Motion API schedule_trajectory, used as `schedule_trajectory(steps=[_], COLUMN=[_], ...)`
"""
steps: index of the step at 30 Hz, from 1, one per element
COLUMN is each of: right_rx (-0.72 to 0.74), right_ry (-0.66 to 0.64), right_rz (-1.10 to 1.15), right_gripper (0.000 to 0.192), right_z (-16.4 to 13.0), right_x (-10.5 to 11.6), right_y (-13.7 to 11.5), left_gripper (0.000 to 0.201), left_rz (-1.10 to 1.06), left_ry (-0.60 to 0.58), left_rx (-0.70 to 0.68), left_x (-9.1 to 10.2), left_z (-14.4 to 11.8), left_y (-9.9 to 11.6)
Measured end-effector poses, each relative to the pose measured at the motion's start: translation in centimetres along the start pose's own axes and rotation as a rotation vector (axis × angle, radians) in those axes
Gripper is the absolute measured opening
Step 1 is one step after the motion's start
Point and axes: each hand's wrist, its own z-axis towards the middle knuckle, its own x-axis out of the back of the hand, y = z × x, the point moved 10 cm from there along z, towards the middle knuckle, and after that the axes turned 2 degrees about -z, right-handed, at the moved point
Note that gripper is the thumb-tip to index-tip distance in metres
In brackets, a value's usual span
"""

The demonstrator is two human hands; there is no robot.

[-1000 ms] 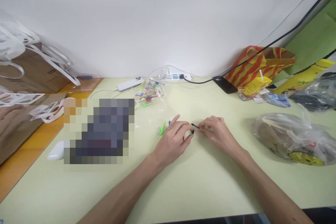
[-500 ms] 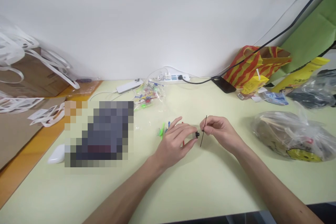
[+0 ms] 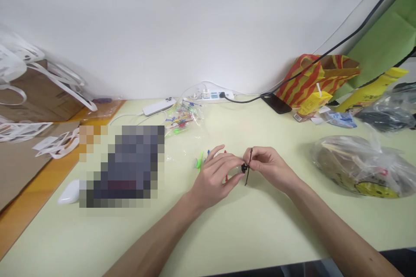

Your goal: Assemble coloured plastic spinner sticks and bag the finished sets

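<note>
Between its thumb and fingers, my left hand (image 3: 216, 175) pinches a small black knob-like piece (image 3: 243, 168). My right hand (image 3: 268, 165) is closed on a thin black stick (image 3: 247, 176), held nearly upright by its middle. The stick is right against the black piece; whether the two are joined, I cannot tell. Beyond my left hand lie small plastic parts: a green one (image 3: 199, 161), a blue one (image 3: 208, 152) and a red one (image 3: 226, 175), partly covered by the fingers.
A clear bag of colourful plastic parts (image 3: 183, 117) lies behind, near a power strip (image 3: 214, 95). At left are a blurred dark object (image 3: 130, 164) and a white case (image 3: 69, 191). A tied plastic bag (image 3: 360, 166), a yellow drink carton (image 3: 313, 104) and a phone (image 3: 276, 103) are at right.
My right hand has moved left, bringing the black stick up against the black piece. My left hand has stayed nearly in place, still pinching the piece.
</note>
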Motion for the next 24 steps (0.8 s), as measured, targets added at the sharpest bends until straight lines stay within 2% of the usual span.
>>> schedule_trajectory(steps=[8, 13, 24], right_rx=[-0.009, -0.015, -0.032], right_ry=[-0.034, -0.005, -0.036], right_rz=[0.021, -0.024, -0.013], right_gripper=[0.020, 0.024, 0.034], right_z=[0.0, 0.0, 0.1], right_x=[-0.3, -0.3, -1.5], right_y=[0.1, 0.4, 1.3], left_gripper=[0.019, 0.024, 0.024], left_rz=[0.035, 0.044, 0.030], left_ry=[0.005, 0.022, 0.085], left_rx=[-0.002, -0.023, -0.020], left_x=[0.0, 0.3, 0.8], left_z=[0.0, -0.1, -0.3], left_y=[0.1, 0.3, 0.1])
